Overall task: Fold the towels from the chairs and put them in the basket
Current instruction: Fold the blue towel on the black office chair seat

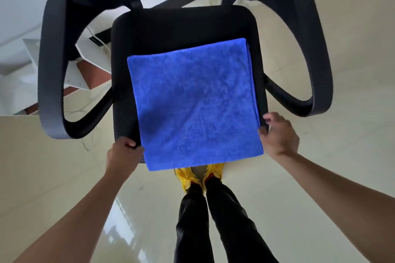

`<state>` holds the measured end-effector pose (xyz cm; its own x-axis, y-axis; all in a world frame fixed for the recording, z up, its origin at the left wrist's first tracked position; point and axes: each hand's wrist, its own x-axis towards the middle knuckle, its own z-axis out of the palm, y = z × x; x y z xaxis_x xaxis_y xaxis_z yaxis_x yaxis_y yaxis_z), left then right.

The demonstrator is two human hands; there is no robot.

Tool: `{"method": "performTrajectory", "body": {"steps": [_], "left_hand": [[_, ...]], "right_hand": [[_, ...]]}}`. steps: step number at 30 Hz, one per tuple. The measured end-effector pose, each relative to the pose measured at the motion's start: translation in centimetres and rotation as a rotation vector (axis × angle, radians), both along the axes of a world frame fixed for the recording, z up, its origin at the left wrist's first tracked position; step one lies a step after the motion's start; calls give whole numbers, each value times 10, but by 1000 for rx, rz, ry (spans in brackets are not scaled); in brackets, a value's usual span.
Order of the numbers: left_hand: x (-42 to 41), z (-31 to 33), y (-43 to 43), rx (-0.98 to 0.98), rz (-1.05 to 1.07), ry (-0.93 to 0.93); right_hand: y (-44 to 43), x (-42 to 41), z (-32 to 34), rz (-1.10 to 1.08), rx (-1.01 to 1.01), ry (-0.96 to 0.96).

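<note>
A blue towel lies folded at least once on the chair seat mid-frame, the left hand pinching its lower-left corner and the right hand curled on its lower-right edge, with further folding likely and no basket in view.

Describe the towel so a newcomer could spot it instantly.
Find the black mesh-back office chair filling the upper frame. On its seat lies the blue towel, folded flat, near edge overhanging the front between both hands. It is the only bright blue thing against black upholstery.
</note>
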<state>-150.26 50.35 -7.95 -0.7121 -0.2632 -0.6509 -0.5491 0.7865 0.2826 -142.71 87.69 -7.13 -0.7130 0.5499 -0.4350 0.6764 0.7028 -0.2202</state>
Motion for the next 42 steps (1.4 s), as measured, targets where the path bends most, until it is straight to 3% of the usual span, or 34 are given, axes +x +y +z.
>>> {"method": "performTrajectory", "body": {"steps": [5, 11, 22, 25, 28, 30, 32, 34, 36, 39, 42], "left_hand": [[-89, 0, 28, 81, 6, 198], [-186, -24, 49, 289, 289, 208], [-231, -39, 52, 243, 391, 223], [-228, -34, 53, 169, 437, 280], [-205, -19, 71, 121, 299, 417], [-178, -12, 88, 173, 127, 362], [-145, -12, 95, 214, 1, 231], [-113, -11, 88, 211, -28, 164], [-82, -8, 74, 173, 45, 194], [-35, -3, 54, 109, 158, 209], [7, -2, 44, 31, 209, 140]], "right_hand": [[2, -112, -8, -92, -200, 322], [27, -226, -32, -184, -166, 304], [65, -236, -38, -316, -54, 184], [50, -225, -26, -217, -74, 368], [9, -197, -15, -72, -374, 515], [-16, -168, -14, -146, -699, 339], [-27, -134, -18, -305, -850, 156], [-22, -101, -21, -520, -784, 255], [-10, -70, -21, -606, -573, 336], [-3, -19, -18, -471, -274, 157], [-6, 18, -17, -544, -267, 22]]}}
